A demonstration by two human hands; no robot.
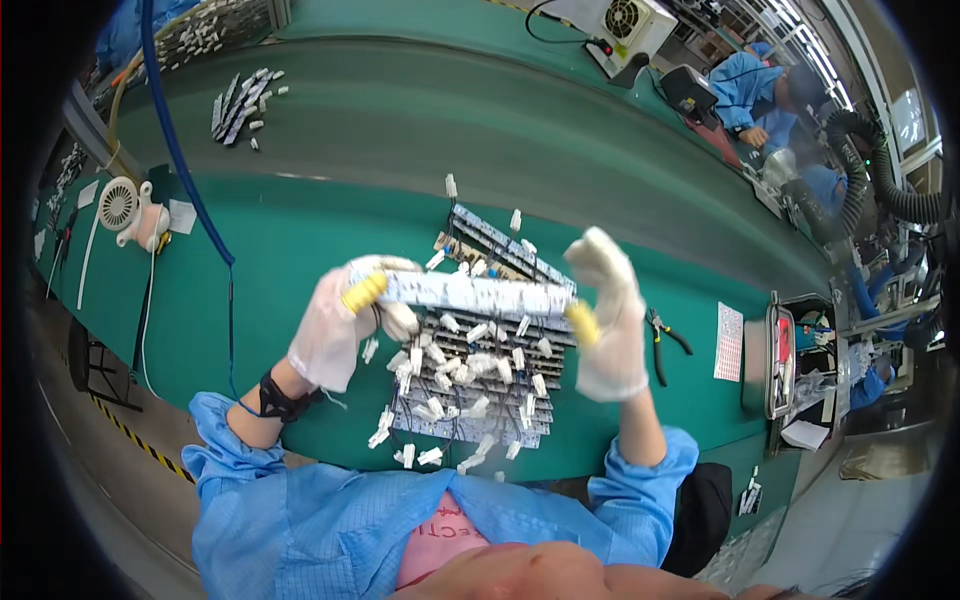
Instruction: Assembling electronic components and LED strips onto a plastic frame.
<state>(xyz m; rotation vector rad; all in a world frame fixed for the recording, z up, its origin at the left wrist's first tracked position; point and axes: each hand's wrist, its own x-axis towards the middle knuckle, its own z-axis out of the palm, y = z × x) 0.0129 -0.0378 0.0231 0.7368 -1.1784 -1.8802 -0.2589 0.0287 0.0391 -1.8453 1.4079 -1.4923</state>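
My left hand [340, 325], in a white glove with a yellow finger cot, is closed on the left end of a long, pale circuit board strip [480, 294]. The strip is held level above a stack of similar circuit boards [475, 415] with many white connectors on short dark wires. At the strip's right end is my right hand [612, 320], also gloved, its fingers stretched up and apart. A yellow cot on that hand sits close by the strip's end; whether it touches is unclear. Part of the stack is hidden behind the held strip.
Black-handled pliers [666, 345] and a printed sheet [729, 341] lie right of the stack, near a metal tray [780, 360]. A small fan [130, 210] stands left. A blue hose [180, 150] hangs down. More boards [240, 108] rest at the far left; a co-worker [750, 95] sits far right.
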